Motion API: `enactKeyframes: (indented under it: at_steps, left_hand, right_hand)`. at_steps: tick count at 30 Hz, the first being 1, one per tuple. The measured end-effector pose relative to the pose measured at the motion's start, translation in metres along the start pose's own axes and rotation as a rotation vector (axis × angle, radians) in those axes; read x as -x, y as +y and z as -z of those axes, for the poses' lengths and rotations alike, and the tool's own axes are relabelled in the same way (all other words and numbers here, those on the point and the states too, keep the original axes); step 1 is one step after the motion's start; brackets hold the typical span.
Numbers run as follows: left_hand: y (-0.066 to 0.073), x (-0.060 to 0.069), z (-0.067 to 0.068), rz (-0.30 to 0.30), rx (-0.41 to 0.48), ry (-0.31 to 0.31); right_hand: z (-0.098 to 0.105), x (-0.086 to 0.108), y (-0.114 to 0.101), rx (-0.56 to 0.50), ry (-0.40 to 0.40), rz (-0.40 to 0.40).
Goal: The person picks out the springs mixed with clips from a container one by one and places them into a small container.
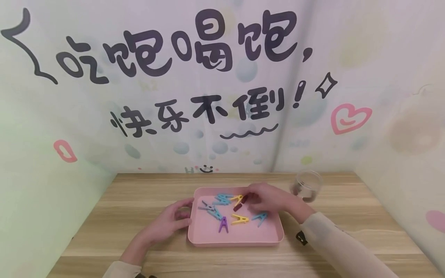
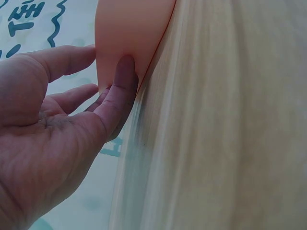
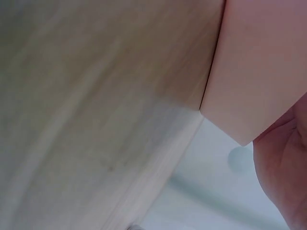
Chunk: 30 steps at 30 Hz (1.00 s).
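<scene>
A pink rectangular tray point(image 1: 236, 243) sits on the table, holding several clothespins: blue ones point(image 1: 223, 199), a purple one point(image 1: 223, 224), a yellow one point(image 1: 240, 219) and a grey one point(image 1: 208, 206). My left hand point(image 1: 167, 222) is at the tray's left side; its fingertips point(image 2: 125, 67) touch the outer wall in the left wrist view. My right hand point(image 1: 265, 199) reaches over the tray's back right, its fingertips by small dark red pieces point(image 1: 238, 207). Whether it pinches one is unclear. In the right wrist view, the tray wall point(image 3: 259, 62) hides its fingers.
A clear round jar point(image 1: 306, 185) with dark pieces inside stands behind the right forearm. One black item point(image 1: 301, 238) lies on the wooden table point(image 1: 146, 193) right of the tray. A printed wall curtain point(image 1: 208, 88) rises at the table's back edge.
</scene>
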<state>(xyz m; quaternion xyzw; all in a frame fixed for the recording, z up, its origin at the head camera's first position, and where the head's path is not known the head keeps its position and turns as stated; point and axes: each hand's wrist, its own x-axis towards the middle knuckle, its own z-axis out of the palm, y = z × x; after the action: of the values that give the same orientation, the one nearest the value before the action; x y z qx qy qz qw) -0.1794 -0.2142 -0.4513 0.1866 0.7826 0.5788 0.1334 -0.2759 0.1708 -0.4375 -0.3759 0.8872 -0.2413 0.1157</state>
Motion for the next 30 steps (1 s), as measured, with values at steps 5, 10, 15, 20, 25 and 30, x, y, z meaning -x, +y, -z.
enactKeyframes:
  at_steps: [5, 10, 15, 20, 25, 30]
  left_hand:
    - [0.0, -0.0006, 0.0, -0.002, -0.002, -0.002]
    - [-0.0007, -0.0007, -0.0001, 0.001, 0.001, 0.0]
    - [-0.0007, -0.0012, 0.0001, 0.003, 0.004, 0.003]
    - [-0.0012, -0.0014, 0.0006, 0.001, -0.002, 0.001]
    - [-0.002, -0.0007, 0.0003, -0.001, 0.0, -0.002]
    - [-0.0023, -0.0006, 0.0007, -0.01, -0.001, -0.002]
  right_hand:
    - [-0.0017, -0.0018, -0.0003, -0.009, -0.018, 0.03]
    - [-0.0037, -0.0029, 0.0004, -0.041, -0.048, 0.04]
    - [-0.0041, -0.0025, 0.0008, -0.027, -0.05, 0.031]
    - [-0.0041, -0.0017, 0.0004, -0.019, -0.052, 0.047]
    - [-0.004, -0.0008, 0.0007, -0.048, -0.049, 0.058]
    - [-0.0034, -0.0002, 0.0014, -0.064, -0.037, 0.108]
